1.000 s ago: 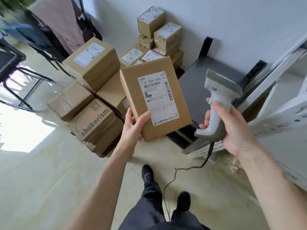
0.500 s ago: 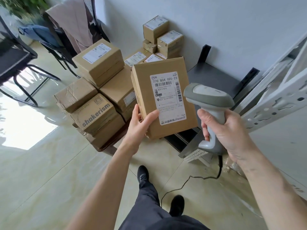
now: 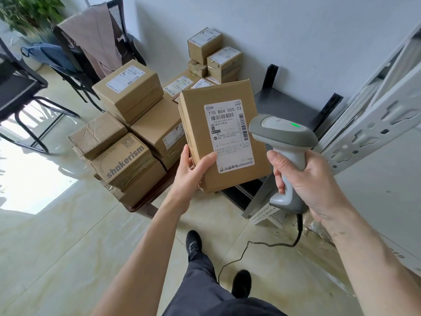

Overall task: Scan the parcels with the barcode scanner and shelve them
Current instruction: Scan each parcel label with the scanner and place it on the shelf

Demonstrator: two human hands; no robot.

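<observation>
Far left there's a chair [image 3: 25, 92] with a black metal frame, and behind it another chair with a tan cloth [image 3: 91, 42] draped over the back. Next over is the pile [image 3: 127, 142] of cardboard boxes on a low platform on the floor: plain brown, taped seams, some crumpled, one printed "shakerism", most with white labels. A few smaller boxes are stacked against the wall behind.

Then the left hand [image 3: 193, 172], gripping the parcel [image 3: 224, 137] by its lower left corner, thumb on the front face and the other fingers wrapped behind. It's a flat rectangular carton, matte brown, held up in the air in front of the pile with its long axis running up and down, slightly tilted. The white label [image 3: 229, 135] faces the camera, barcodes near its top and right edge.

Just right of it, the right hand [image 3: 307, 181] has its fingers clenched round the scanner [image 3: 283, 142] handle. Smooth grey-and-white plastic, pistol shape, with a cord [image 3: 255, 249] trailing down to the floor. Its head sits right beside the parcel's right edge, nose pointing left at the label, and a green light glows on top, so I'd guess the read just went through.

Far right is the shelf [image 3: 373, 124], white perforated metal uprights, with a dark lower board [image 3: 284, 106] behind the parcel. That puts the shelf to the right of the parcel, on the scanner-hand side, so the left hand would have to carry the box across.
</observation>
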